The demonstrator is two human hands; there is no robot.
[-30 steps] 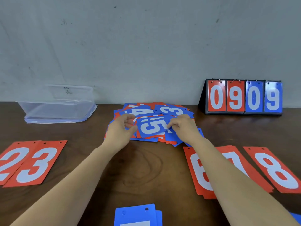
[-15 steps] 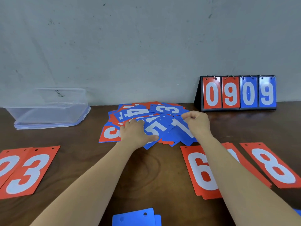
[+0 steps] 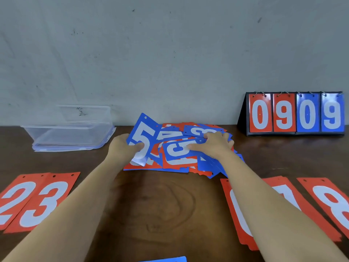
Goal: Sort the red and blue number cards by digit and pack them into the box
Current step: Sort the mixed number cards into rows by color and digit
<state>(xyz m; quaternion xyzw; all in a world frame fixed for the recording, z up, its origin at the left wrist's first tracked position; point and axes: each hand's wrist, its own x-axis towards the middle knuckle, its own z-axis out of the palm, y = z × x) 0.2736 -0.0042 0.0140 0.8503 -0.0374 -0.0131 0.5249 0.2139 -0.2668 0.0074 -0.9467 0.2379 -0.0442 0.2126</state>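
Cards like these look thin, light and glossy: stiff enough to stay flat, yet likely to flex and to slide over one another. The left hand (image 3: 122, 148) grips a blue 5 card (image 3: 143, 133) at its lower edge, thumb across the face, with the card tilted up off the heap (image 3: 175, 167) of mixed red and blue cards at the middle of the tabletop (image 3: 160, 205). The right hand (image 3: 217, 144) lies flat on the heap with fingers outstretched, pressing on a second blue 5 (image 3: 179, 150) that lies sideways. Sliding that card to the heap's edge and pinching it there is probably easier than prying it up flat. Sorted red cards lie to either side, red 2 and 3 (image 3: 37, 201) left, red 8 (image 3: 332, 201) right. The clear box (image 3: 71, 135) waits at the back left, well apart.
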